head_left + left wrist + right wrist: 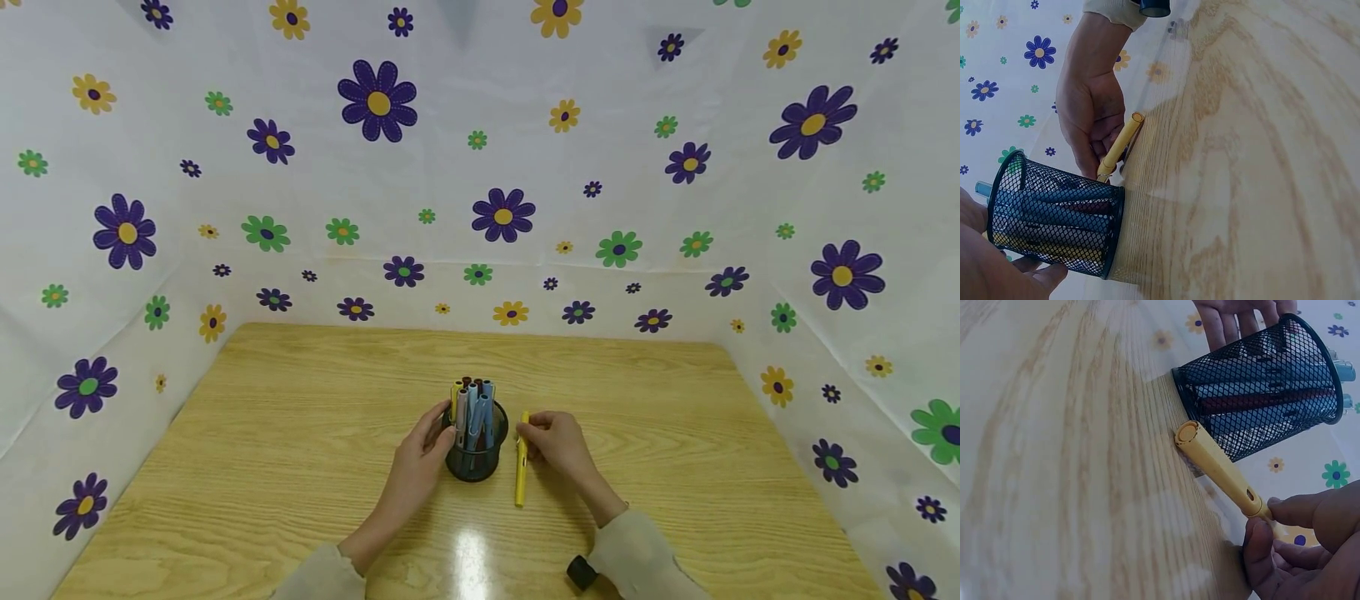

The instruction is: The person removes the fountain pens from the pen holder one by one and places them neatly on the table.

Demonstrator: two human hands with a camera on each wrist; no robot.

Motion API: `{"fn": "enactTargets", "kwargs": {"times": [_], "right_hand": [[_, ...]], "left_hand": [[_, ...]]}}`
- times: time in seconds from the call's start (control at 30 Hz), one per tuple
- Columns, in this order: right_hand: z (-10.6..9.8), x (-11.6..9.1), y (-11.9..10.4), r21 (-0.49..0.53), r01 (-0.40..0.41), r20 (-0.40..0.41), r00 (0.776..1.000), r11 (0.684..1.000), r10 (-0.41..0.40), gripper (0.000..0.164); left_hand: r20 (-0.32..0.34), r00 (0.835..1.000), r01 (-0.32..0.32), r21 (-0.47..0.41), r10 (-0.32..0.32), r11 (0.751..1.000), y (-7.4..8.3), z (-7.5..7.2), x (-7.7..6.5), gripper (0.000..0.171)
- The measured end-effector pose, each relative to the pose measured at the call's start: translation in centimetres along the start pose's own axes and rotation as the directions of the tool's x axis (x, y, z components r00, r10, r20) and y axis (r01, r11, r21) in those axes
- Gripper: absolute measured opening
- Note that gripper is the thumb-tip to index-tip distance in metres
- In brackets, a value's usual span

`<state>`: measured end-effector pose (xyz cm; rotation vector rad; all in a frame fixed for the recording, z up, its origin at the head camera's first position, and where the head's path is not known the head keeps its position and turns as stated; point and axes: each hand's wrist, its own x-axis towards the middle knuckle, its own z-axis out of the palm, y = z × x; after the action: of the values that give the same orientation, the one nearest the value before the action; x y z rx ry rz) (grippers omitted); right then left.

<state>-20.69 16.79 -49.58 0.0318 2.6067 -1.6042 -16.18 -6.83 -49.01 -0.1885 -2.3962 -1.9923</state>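
While the left hand (416,458) holds the black mesh pen cup (474,468) from its left side, thumb in front and fingers toward the back, the right hand (558,442) pinches a yellow pen (520,479) near its far end. Pen location: just right of the cup, apart from it, long end pointing toward the wearer. Whether that end touches the table (300,467): cannot tell.

Handling, judged: the pinch is off-centre, so the long free end may swing; firm thumb pressure, with the wrist turning slowly, should control it. Left hold looks well placed to stop the cup sliding or tipping; a light squeeze should do.

Edges: the cup rim is crowded with upright pens (476,412), several blue, so a low sideways pass risks knocking their ends. Far table edge, by the flowered cloth (300,167), is well apart from both hands. Wide wood surface lies right of the pen and beyond the cup. Tight spot: the narrow gap between pen and cup. Black device (581,572) at the right cuff also needs clearance.
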Motion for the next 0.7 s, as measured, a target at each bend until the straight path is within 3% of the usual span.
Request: {"fn": "enactTargets", "kwargs": {"times": [0.7], "right_hand": [[0.6, 0.24, -0.01, -0.008, -0.019, -0.034, 0.999, 1.0, 0.018, 0.014]], "left_hand": [[-0.005, 1.0, 0.005, -0.007, -0.005, 1.0, 0.21, 0.02, -0.05, 0.051]]}}
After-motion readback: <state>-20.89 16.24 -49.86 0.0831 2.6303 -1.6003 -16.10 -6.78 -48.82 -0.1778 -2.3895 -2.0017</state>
